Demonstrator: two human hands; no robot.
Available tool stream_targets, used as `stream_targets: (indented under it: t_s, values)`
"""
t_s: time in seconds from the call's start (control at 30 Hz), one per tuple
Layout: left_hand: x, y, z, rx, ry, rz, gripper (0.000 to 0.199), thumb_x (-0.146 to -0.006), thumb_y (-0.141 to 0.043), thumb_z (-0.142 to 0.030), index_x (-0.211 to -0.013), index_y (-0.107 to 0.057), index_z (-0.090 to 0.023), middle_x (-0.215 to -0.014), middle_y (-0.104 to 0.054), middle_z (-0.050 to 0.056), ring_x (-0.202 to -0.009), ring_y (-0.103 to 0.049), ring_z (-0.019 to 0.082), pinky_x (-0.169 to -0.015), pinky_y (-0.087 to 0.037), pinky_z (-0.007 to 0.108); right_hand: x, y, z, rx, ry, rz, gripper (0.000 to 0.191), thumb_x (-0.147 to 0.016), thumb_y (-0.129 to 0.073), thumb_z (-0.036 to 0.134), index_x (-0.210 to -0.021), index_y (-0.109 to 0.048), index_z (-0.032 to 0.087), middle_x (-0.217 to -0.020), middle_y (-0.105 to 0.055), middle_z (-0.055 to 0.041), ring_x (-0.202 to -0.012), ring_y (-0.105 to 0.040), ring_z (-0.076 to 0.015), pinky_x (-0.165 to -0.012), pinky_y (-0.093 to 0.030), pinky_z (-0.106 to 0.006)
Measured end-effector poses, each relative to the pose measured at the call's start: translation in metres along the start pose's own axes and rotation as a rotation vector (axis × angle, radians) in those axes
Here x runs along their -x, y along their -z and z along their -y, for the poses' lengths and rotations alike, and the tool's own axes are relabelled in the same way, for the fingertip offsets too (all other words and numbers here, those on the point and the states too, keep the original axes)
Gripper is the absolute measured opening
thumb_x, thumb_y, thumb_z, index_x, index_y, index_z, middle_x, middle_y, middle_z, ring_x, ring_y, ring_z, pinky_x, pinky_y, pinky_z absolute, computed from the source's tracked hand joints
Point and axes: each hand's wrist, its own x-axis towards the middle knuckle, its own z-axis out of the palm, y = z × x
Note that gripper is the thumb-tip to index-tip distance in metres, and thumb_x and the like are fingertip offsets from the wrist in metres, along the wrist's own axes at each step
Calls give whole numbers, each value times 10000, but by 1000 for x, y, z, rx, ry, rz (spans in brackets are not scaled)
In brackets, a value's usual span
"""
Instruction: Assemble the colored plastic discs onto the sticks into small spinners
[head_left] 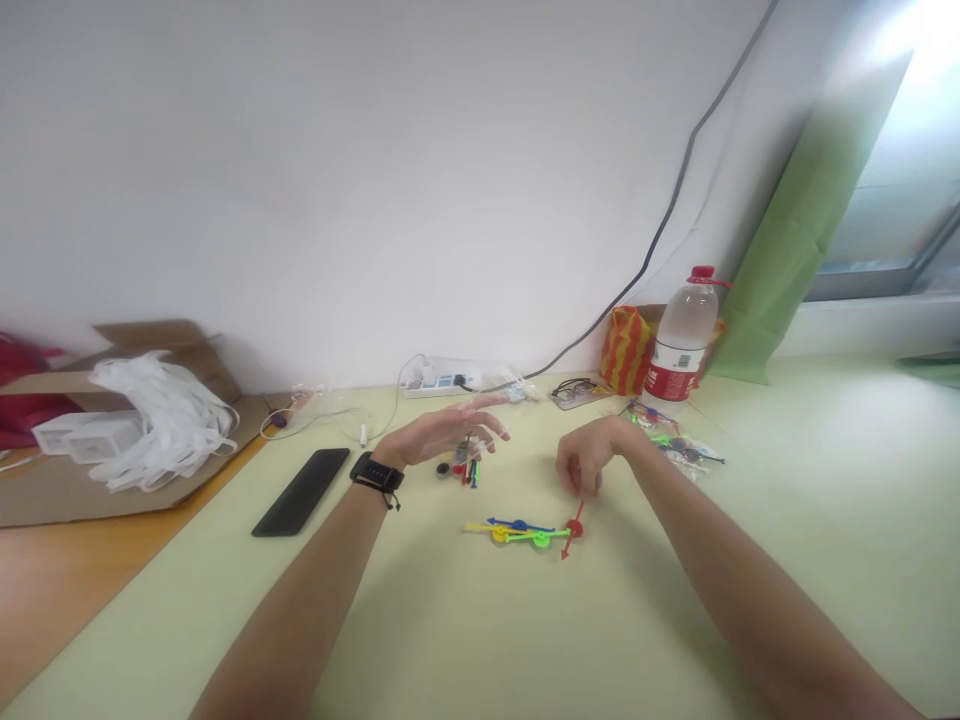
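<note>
My right hand (pixel 585 458) is closed in a pinch at the upper end of a red arrow spinner (pixel 574 528), which lies slanted near the table's middle. Just left of it are a green arrow spinner (pixel 541 540), a blue arrow spinner (pixel 520 525) and a yellow arrow spinner (pixel 499 535), close together and partly overlapping. My left hand (pixel 450 430) has its fingers stretched and apart, above a small pile of coloured arrow pieces (pixel 471 472). Clear plastic shows around those fingers; whether it touches them I cannot tell. A dark round piece (pixel 442 469) lies beside the pile.
A black flat slab (pixel 301 492) lies left. Beyond it stands a cardboard box (pixel 172 345) with white straps (pixel 169 420). A power strip (pixel 442 378) sits against the wall. At right are a large bottle (pixel 684 340) and bagged coloured spinners (pixel 679 445).
</note>
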Motion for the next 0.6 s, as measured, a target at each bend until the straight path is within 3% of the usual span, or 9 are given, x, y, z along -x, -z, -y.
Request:
stream_targets:
  t_s: [0.17,0.4,0.6]
  values:
    - [1,0,-1,-20,-1,1,595,-1016,-471,-434,-1558,-394,-201,-1280,-621,196,-1092,-605,303,-833,-430,365,7,3,-9,7,112,-75,479,-566,-892,365,-986,-787,159,-846,-759,-24,-823,-693,-193,-722,-522,-248]
    - [1,0,-2,-32,5,-5,591,-1018,-473,-445,-1557,-401,-212,-1285,-623,195,-1076,-610,296,-834,-430,374,-16,-1,-2,64,-75,39,515,-456,-953,349,-899,-810,128,-718,-733,-13,-740,-689,-186,-678,-529,-247]
    - [3,1,-4,-29,4,-15,603,-1011,-500,-447,-1558,-401,-213,-1289,-632,199,-1074,-616,298,-846,-434,384,-5,0,-6,-94,33,23,558,-483,-962,398,-946,-809,128,-797,-779,-28,-781,-730,-196,-741,-571,-253]
